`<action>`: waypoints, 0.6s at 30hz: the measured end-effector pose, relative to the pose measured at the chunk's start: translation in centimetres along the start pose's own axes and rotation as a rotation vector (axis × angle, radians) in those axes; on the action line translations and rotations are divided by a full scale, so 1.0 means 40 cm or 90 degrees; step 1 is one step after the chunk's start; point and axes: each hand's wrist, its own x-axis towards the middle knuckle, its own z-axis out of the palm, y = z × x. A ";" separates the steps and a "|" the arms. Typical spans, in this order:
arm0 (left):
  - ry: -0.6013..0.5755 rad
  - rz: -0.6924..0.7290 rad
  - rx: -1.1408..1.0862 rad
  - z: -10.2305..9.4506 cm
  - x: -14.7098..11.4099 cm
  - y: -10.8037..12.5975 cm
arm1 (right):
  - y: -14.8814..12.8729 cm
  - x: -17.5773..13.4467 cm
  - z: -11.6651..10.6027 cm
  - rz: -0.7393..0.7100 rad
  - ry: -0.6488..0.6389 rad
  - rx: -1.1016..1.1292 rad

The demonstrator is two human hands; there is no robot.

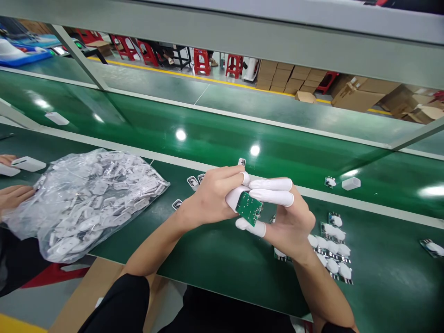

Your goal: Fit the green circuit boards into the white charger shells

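Note:
My left hand [213, 196] is closed around a white plastic housing [233, 199], its near end partly covered by my fingers. White finger cots cover several of my fingertips. In my right hand [293, 222], a green circuit board [248, 208] is gripped between the thumb below and the fingers above. The board's solder side faces me, and its left edge is at the mouth of the housing; how far it reaches inside is hidden. Just right of my right hand lie several circuit boards with round white parts [332, 266] in rows on the green table [222, 263].
A clear bag of white plastic parts [100, 199] lies at left, beside a co-worker's hand [15, 196]. Small white-framed pieces [192, 182] lie behind my left forearm. Another white housing [351, 183] stands at back right. A grey beam [222, 27] crosses overhead.

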 end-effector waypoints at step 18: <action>-0.047 -0.281 -0.325 0.011 0.009 -0.001 | 0.030 -0.003 -0.002 -0.160 -0.032 -0.236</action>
